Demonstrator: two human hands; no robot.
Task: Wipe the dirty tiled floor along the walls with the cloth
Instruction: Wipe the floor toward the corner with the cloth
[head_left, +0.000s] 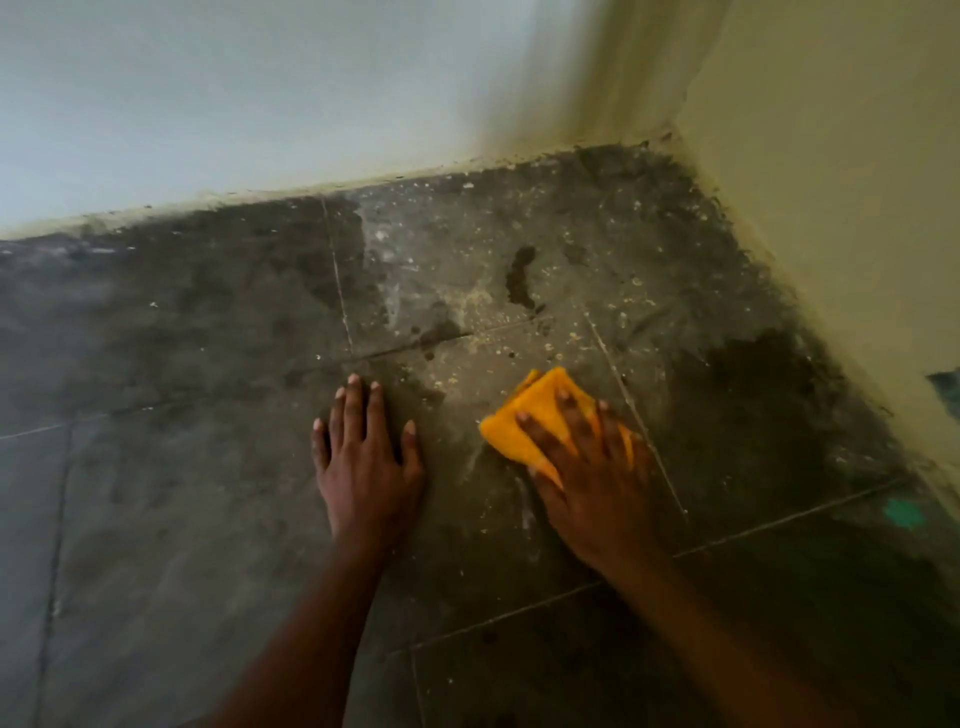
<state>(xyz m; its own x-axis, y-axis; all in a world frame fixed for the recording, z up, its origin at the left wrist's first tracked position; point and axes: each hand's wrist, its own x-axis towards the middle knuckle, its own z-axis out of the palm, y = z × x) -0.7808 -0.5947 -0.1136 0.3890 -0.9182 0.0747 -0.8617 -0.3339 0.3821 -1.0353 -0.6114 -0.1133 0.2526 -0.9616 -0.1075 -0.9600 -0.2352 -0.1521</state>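
Mid-wipe: R hand (587, 457) flat on cloth (524, 426), L hand (363, 457) open, braced on floor (182, 519).
Next, likely: push cloth ahead into speckled grit twd wall (208, 104).

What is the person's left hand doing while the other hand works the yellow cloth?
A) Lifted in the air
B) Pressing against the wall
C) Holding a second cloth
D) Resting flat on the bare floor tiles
D: the left hand lies flat with fingers spread on the tiled floor, holding nothing, while the right hand presses the yellow cloth against the tiles.
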